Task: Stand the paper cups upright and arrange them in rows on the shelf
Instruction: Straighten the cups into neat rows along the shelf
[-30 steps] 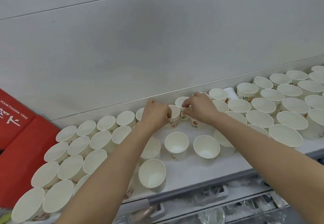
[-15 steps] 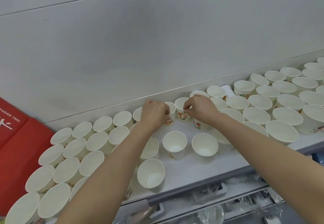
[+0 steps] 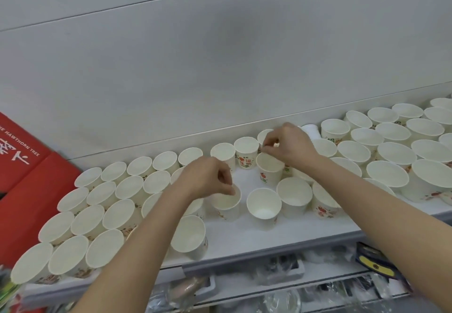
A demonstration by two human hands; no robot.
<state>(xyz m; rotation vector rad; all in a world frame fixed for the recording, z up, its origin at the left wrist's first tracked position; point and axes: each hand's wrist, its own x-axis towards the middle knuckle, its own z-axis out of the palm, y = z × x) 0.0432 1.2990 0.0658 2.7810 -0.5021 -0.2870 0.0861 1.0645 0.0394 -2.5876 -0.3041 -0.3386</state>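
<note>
Paper cups (image 3: 263, 205) stand upright on the white shelf (image 3: 256, 237), packed close at both sides, with bare room along the front edge. Left hand (image 3: 205, 180) pinches one cup's rim (image 3: 226, 200); right hand (image 3: 289, 145) pinches another's (image 3: 269, 169). Red boxes (image 3: 27, 178) sit left.

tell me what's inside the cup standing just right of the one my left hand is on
Nothing: the cup is open and upright, and its bare white bottom shows. The inside of the near wall is hidden by its rim.

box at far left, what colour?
Red, with white lettering; the box shows in the head view, left of the cups.
</note>
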